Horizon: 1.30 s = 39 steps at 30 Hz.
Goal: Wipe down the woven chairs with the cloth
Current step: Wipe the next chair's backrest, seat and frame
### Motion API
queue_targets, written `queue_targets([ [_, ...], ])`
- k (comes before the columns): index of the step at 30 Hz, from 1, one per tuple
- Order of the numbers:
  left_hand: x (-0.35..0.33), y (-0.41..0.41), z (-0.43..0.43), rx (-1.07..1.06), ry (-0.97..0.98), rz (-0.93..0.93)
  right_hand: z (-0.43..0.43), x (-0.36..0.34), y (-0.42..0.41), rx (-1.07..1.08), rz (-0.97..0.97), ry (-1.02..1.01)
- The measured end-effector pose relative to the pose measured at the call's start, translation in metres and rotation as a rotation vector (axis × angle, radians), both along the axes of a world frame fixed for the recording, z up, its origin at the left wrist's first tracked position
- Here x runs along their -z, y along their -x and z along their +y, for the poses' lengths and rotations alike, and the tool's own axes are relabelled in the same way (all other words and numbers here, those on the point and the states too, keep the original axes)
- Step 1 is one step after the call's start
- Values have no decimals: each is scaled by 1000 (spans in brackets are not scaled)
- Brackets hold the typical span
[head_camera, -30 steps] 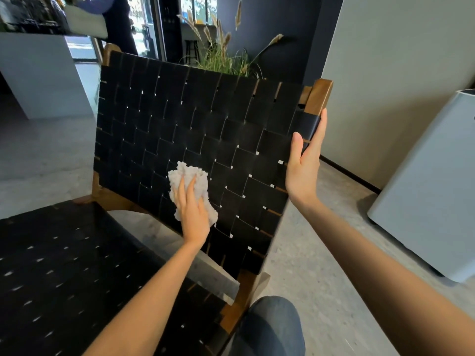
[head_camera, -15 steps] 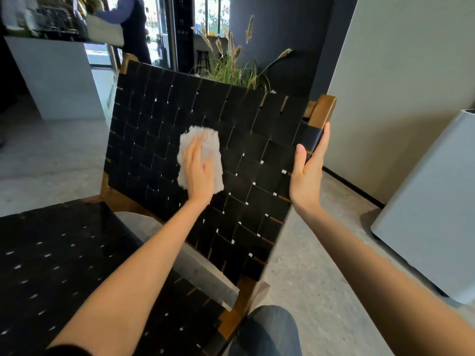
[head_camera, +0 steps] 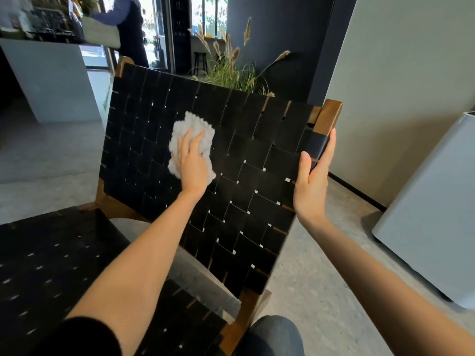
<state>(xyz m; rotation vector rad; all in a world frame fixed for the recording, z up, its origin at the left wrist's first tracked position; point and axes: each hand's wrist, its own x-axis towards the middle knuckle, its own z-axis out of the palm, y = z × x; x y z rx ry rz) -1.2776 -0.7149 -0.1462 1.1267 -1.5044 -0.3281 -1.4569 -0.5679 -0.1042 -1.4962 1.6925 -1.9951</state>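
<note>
Closest to the camera there's a knee in jeans [head_camera: 272,335] and the woven seat [head_camera: 51,265], flat black straps crossed basket-style with little pale gaps where the floor shows through. Past that is the backrest [head_camera: 244,176], same black strapping on a brown wooden frame [head_camera: 330,116], leaning away and running long-ways left to right. The cloth [head_camera: 195,123] is a white, nubbly, bunched-up thing sitting in the upper middle of the backrest, a bit left of centre. The left grip [head_camera: 191,167] is flat on top of it, fingers spread and pressing it into the weave, not pinching anything. The right grip [head_camera: 312,181] is well off to the right, clamped on the backrest's right edge with the thumb on the front and the fingers round the back, so I'd say it's just bracing the thing. The bit that matters: most of the weave lies right of and below the cloth, toward that bracing hand, so my guess is the next stroke heads that way. Behind it all there's feathery grass in a planter [head_camera: 231,70], a smooth grey box [head_camera: 437,214] on the concrete floor [head_camera: 308,278], and someone in dark clothes [head_camera: 131,21] way back.
</note>
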Motion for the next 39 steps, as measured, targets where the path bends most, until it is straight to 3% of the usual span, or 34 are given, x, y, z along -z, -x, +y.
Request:
queue_targets([
  [6,129,-44,68,-63,-256,31,-2,1,-5,28,-31,28],
  [9,153,-51,90,-34,-365,81,-1,1,-5,29,-29,33],
  [16,135,-25,153,279,-382,162,5,-4,-8,14,-50,60],
  [20,138,20,197,502,-230,22,6,-5,-8,11,-31,55],
  [22,138,36,200,468,-95,-110,5,-4,-7,14,-9,47],
  [28,116,24,130,161,5,-165,3,-2,-2,5,20,18],
  [34,59,8,64,-49,-231,208,2,0,0,19,25,9],
  [36,39,18,68,-22,-212,210,2,0,-1,27,24,18],
  [39,26,48,112,305,-10,214,1,-1,-1,23,10,29],
])
